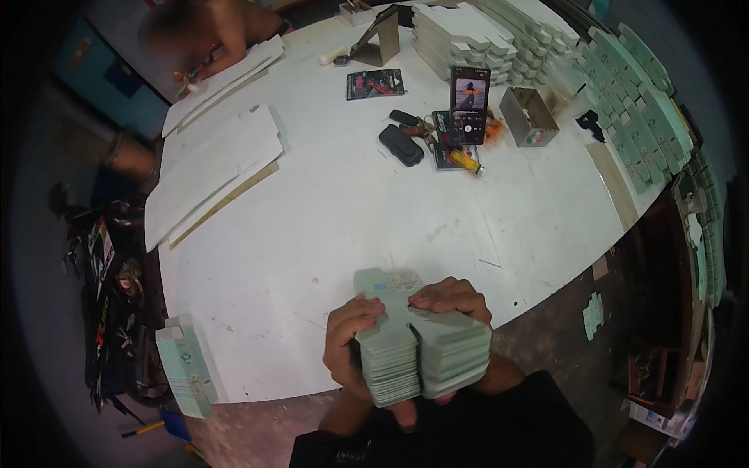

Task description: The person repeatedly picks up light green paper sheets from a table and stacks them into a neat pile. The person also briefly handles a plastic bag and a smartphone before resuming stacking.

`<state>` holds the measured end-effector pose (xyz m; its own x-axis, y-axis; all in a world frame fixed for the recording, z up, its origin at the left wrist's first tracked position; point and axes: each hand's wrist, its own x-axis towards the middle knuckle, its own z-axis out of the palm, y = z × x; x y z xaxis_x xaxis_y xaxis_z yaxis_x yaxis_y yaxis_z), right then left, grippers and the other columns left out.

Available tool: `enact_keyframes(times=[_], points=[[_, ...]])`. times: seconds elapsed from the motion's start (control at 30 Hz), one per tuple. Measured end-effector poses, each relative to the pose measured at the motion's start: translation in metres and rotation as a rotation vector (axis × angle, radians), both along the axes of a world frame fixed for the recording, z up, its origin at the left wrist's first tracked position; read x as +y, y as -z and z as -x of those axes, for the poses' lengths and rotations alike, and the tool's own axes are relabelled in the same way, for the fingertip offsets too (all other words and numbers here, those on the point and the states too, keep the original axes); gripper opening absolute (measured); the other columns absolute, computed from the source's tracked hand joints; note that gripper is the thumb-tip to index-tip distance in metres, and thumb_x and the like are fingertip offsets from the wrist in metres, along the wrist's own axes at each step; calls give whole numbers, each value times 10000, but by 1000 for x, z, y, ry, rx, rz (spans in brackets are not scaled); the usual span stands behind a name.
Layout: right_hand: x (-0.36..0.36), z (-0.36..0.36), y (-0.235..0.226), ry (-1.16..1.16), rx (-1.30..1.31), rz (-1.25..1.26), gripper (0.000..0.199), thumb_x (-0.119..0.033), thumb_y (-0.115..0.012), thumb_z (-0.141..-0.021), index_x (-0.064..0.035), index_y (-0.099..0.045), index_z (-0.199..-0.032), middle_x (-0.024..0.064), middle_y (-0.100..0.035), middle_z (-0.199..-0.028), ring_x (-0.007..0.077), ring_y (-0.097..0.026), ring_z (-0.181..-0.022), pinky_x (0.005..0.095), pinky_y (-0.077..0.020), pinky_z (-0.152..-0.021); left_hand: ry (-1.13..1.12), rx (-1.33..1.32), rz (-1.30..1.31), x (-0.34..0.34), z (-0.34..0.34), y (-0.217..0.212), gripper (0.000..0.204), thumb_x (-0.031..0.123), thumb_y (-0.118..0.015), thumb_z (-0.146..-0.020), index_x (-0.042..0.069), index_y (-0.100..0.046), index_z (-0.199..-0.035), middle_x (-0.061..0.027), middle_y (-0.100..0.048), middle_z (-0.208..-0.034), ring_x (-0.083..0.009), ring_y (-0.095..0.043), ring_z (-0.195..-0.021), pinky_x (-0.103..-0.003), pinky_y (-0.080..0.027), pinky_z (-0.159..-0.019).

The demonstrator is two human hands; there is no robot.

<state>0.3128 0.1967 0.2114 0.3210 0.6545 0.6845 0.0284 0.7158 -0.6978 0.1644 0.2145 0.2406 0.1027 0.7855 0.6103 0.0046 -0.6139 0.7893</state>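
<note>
My left hand (349,334) and my right hand (460,299) grip a thick stack of pale green flat card box blanks (390,366) from its two sides. The stack's layered edges face me. A narrow gap splits its near end into two blocks. My fingers lie over the top and sides, and thumb tips show below the near edge. The stack is at the table's near edge, its far flap (382,281) over the white tabletop. Whether its underside touches the table is hidden.
A phone (470,105) stands upright near keys, a black pouch (401,146) and a yellow lighter (466,161). Box-blank piles (464,39) fill the back right; green ones (640,117) line the right edge. White sheets (211,175) lie left. Another person (226,35) leans at far left.
</note>
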Motion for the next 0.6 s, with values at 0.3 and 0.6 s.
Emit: enact_keyframes(times=[0.3, 0.6], points=[[-3, -1, 3, 22, -7, 26, 1026, -692, -950, -588, 19, -548, -1210, 183, -647, -1147, 303, -678, -1045, 432, -569, -938, 26, 55, 3, 16, 2, -4, 980, 850, -725, -744, -57, -635, -1103, -197, -713, -1018, -314, -701, -924, -453, -576, -902], [-4, 11, 6, 67, -53, -43, 529, -178, -910, -823, 25, -595, -1196, 217, -672, -1171, 346, -705, -1043, 466, -591, -898, 73, -283, 66, 6, -4, -19, 179, 140, -691, -962, -25, -628, -935, -219, -721, -970, -303, -693, -907, -478, -583, -884]])
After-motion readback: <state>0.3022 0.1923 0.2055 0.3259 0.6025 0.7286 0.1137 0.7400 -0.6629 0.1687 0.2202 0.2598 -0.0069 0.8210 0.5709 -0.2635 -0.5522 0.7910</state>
